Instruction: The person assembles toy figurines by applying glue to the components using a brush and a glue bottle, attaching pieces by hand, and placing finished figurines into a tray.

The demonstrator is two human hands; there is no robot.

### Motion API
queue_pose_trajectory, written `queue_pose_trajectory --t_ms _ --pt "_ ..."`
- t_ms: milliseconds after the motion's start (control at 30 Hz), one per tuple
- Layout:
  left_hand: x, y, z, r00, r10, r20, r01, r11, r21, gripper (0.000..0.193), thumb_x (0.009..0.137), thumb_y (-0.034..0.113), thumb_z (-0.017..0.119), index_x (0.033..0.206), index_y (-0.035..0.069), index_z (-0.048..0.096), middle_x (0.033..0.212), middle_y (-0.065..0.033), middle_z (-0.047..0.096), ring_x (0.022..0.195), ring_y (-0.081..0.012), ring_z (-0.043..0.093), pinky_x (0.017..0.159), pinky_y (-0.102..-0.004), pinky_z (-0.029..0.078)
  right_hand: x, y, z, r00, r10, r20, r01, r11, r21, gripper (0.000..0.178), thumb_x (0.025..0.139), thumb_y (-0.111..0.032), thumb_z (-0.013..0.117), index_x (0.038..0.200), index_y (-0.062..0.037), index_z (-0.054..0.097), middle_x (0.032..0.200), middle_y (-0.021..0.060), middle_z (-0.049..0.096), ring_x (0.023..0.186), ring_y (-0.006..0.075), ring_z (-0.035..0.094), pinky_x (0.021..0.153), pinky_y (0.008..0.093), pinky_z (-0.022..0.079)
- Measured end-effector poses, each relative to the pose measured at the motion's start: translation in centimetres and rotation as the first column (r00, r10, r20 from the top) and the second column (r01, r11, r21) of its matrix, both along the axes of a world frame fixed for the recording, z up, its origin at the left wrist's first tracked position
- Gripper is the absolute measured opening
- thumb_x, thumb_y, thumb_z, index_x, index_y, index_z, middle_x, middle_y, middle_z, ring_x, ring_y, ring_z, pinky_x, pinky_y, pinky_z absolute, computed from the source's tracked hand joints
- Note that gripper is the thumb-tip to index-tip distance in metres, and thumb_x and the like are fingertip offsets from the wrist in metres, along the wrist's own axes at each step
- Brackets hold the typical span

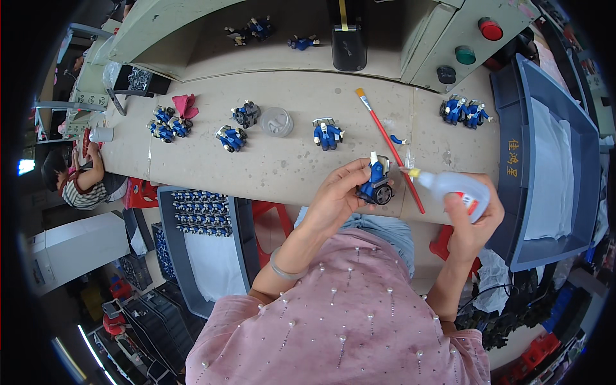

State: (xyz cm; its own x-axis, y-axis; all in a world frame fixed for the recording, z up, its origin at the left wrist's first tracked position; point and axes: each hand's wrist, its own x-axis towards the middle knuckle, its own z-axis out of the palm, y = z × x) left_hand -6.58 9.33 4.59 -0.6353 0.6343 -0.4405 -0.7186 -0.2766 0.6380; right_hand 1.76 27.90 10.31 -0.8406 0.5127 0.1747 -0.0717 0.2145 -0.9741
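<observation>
My left hand (335, 194) is closed on a small figurine (372, 182) in a blue suit, seated in a wheelchair with a dark wheel, held over the table's near edge. In my right hand (478, 226) is a translucent squeeze bottle (454, 187) with a red and white label. Its yellow nozzle points left at the figurine, a short gap apart. Just beyond lies a paintbrush (387, 137) with a red handle. A small loose blue arm piece (398, 140) rests beside the brush, and another seated figurine (328, 135) sits farther left.
More figurines (465, 111) stand at the right, others (169, 126) at the left by a pink cloth (185, 106). A clear round tub (276, 122) is mid-table. Grey-blue crates flank me: the right one (513, 167) paper-lined, the left one (244, 237) holding rows of figurines.
</observation>
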Motion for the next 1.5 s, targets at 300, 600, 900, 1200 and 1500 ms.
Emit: queue_pose_trajectory --t_ms 300,600,900,1200,1500 --pt "0.0 -0.7 -0.6 0.994 -0.007 0.108 -0.007 0.991 0.132 0.034 0.096 0.022 0.042 0.119 -0.001 0.05 0.105 -0.0172 0.063 0.087 -0.0188 0.063 0.068 -0.0308 0.052 0.4 5.4 -4.6 0.997 -0.031 0.068 0.055 0.916 -0.397 0.046 0.074 -0.008 0.066 0.116 0.0105 0.056 0.106 0.0198 0.064 0.098 0.0198 0.061 0.086 0.0302 0.047" --pt "-0.1 -3.0 -0.6 0.994 0.101 0.051 -0.108 0.982 0.153 0.035 0.095 0.022 0.045 0.121 -0.002 0.048 0.105 -0.017 0.062 0.092 -0.0196 0.062 0.074 -0.0317 0.052 -1.1 6.8 -11.5 0.979 -0.145 0.141 0.163 0.979 -0.124 0.039 0.078 0.004 0.065 0.116 0.0036 0.058 0.105 0.0103 0.064 0.098 0.0157 0.06 0.086 0.0265 0.046" --pt "-0.2 -3.7 -1.5 0.982 0.187 0.016 -0.188 0.979 0.08 0.035 0.095 0.021 0.046 0.121 -0.004 0.046 0.111 -0.0167 0.058 0.106 -0.0244 0.06 0.091 -0.0387 0.051 2.0 0.5 -10.5 0.85 -0.475 -0.227 0.527 0.766 0.369 0.031 0.083 0.003 0.061 0.114 0.0044 0.057 0.106 0.0139 0.06 0.097 0.0197 0.056 0.085 0.0311 0.044" --pt "0.0 -3.5 -1.9 0.985 0.168 0.02 -0.17 0.977 0.13 0.032 0.095 0.016 0.046 0.12 -0.004 0.047 0.111 -0.0186 0.061 0.103 -0.0276 0.063 0.088 -0.0368 0.052 -6.3 -1.4 -10.3 0.971 -0.105 0.213 -0.063 0.752 0.656 0.024 0.077 -0.002 0.066 0.101 -0.0018 0.068 0.095 0.0114 0.06 0.084 0.0249 0.056 0.072 0.0333 0.045" --pt "-0.1 -3.9 -2.1 0.978 0.205 0.043 -0.209 0.97 0.124 0.031 0.095 0.015 0.047 0.121 -0.001 0.049 0.112 -0.0186 0.061 0.105 -0.0254 0.062 0.086 -0.0349 0.053 -6.6 -2.0 -8.1 0.964 -0.138 0.227 0.009 0.87 0.493 0.011 0.08 -0.002 0.066 0.09 0.0019 0.066 0.083 0.0099 0.064 0.072 0.0184 0.059 0.066 0.0285 0.048"
